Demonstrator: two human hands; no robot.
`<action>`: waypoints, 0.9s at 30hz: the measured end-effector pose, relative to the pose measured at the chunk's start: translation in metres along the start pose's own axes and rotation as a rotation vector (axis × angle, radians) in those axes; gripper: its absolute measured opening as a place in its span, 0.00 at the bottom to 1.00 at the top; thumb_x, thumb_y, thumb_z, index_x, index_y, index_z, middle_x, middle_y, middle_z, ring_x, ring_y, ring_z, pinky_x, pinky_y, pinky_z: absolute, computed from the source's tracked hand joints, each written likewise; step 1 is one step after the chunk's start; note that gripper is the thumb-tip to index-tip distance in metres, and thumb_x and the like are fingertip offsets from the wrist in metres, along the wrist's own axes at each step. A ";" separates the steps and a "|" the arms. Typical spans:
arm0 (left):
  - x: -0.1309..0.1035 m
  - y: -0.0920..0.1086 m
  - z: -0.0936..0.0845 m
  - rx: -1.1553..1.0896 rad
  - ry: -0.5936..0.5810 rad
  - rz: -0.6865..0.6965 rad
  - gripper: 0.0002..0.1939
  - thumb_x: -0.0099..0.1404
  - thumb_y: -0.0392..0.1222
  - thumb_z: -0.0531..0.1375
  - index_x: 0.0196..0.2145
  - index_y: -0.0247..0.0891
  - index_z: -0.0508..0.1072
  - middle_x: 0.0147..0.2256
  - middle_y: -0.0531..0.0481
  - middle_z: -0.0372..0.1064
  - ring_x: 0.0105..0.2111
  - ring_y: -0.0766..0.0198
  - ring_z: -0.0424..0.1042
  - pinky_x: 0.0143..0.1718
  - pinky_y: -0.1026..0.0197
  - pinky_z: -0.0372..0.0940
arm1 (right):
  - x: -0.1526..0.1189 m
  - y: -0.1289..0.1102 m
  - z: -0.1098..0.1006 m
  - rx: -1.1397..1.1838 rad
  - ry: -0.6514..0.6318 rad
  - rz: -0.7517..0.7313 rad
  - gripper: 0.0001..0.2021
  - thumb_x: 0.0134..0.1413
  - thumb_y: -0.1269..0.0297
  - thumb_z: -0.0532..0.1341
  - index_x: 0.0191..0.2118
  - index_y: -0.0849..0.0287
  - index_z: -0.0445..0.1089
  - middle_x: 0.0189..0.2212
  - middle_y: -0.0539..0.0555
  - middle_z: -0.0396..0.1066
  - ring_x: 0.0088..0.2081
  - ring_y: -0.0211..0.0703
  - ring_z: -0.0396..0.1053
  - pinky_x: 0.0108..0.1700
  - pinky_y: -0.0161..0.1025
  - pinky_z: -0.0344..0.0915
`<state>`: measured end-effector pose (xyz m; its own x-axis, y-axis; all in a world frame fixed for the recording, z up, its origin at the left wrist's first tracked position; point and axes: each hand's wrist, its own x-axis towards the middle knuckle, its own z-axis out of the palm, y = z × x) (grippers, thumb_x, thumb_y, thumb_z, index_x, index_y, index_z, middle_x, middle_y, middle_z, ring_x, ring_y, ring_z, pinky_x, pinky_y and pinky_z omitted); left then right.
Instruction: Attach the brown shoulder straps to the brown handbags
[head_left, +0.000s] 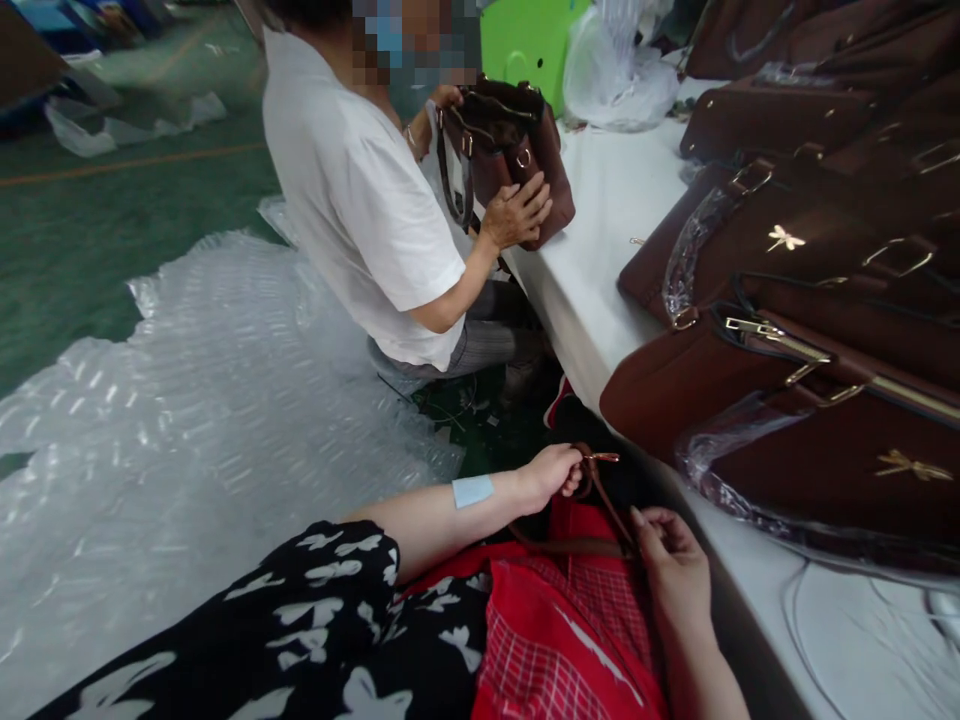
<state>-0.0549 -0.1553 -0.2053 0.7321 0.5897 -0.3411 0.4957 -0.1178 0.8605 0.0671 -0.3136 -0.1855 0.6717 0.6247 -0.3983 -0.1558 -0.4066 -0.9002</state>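
Note:
My left hand (553, 476) is closed around a thin brown strap (612, 508), which forms a small loop by the fingers. A narrow metal end piece (604, 457) sticks out past that hand to the right. Lower and to the right, my right hand (673, 560) pinches the same strap between thumb and forefinger. The strap runs between both hands, and a length of it trails back to the left over the red checked apron (555, 620) on my lap. The fingers partly hide the strap.
Beside me, a person in a white shirt (360, 200) handles a brown handbag (551, 170). Several brown handbags with plastic-wrapped handles, including a near one (795, 470), stand on the white table (581, 290) at right. Bubble wrap (210, 430) covers the floor at left.

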 end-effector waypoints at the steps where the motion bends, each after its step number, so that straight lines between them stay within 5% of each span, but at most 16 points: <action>1: 0.001 -0.005 -0.004 0.036 0.029 0.005 0.12 0.67 0.35 0.45 0.40 0.34 0.67 0.29 0.48 0.68 0.29 0.63 0.70 0.32 0.61 0.67 | -0.001 0.000 0.000 -0.013 0.008 -0.007 0.24 0.39 0.43 0.71 0.30 0.59 0.68 0.18 0.42 0.53 0.21 0.31 0.47 0.22 0.31 0.46; 5: 0.001 -0.031 -0.044 0.177 0.123 0.038 0.03 0.60 0.34 0.57 0.33 0.37 0.70 0.40 0.41 0.70 0.50 0.51 0.68 0.54 0.50 0.62 | -0.001 -0.002 0.001 -0.065 0.005 -0.030 0.26 0.37 0.41 0.70 0.31 0.59 0.68 0.18 0.42 0.54 0.22 0.31 0.49 0.23 0.31 0.48; 8: 0.002 -0.043 -0.063 0.215 0.178 0.002 0.05 0.58 0.34 0.58 0.35 0.36 0.71 0.43 0.40 0.71 0.52 0.49 0.66 0.57 0.48 0.59 | 0.000 -0.002 0.003 -0.116 -0.003 -0.040 0.26 0.36 0.40 0.70 0.30 0.59 0.69 0.19 0.43 0.57 0.22 0.33 0.51 0.24 0.32 0.51; 12: 0.020 -0.041 -0.046 0.138 0.212 -0.098 0.14 0.69 0.36 0.47 0.41 0.35 0.72 0.38 0.43 0.74 0.38 0.59 0.74 0.44 0.56 0.68 | 0.002 -0.001 0.004 -0.153 -0.004 -0.054 0.27 0.36 0.38 0.69 0.30 0.59 0.68 0.19 0.44 0.57 0.22 0.34 0.53 0.24 0.33 0.52; 17: 0.043 -0.042 -0.020 0.045 0.157 -0.181 0.23 0.72 0.35 0.40 0.35 0.31 0.74 0.30 0.45 0.75 0.26 0.65 0.73 0.33 0.62 0.68 | 0.002 0.000 0.003 -0.161 -0.008 -0.066 0.27 0.37 0.38 0.68 0.30 0.59 0.68 0.20 0.45 0.59 0.23 0.35 0.55 0.25 0.33 0.55; 23: 0.029 -0.072 -0.056 0.124 0.330 -0.203 0.10 0.68 0.42 0.56 0.35 0.35 0.74 0.42 0.38 0.74 0.50 0.50 0.70 0.56 0.50 0.61 | 0.006 0.007 0.001 -0.191 -0.037 -0.073 0.25 0.42 0.40 0.67 0.32 0.58 0.70 0.20 0.44 0.58 0.23 0.35 0.53 0.24 0.33 0.54; 27: 0.024 -0.091 -0.084 0.087 0.420 -0.275 0.10 0.69 0.44 0.57 0.36 0.36 0.73 0.43 0.40 0.72 0.52 0.51 0.68 0.59 0.46 0.57 | 0.005 0.004 0.004 -0.208 -0.081 -0.050 0.25 0.41 0.39 0.67 0.32 0.59 0.70 0.20 0.45 0.61 0.23 0.36 0.55 0.25 0.33 0.56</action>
<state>-0.1214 -0.0628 -0.2598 0.3269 0.8764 -0.3537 0.6942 0.0313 0.7191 0.0668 -0.3096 -0.1912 0.6134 0.6954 -0.3744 0.0349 -0.4975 -0.8668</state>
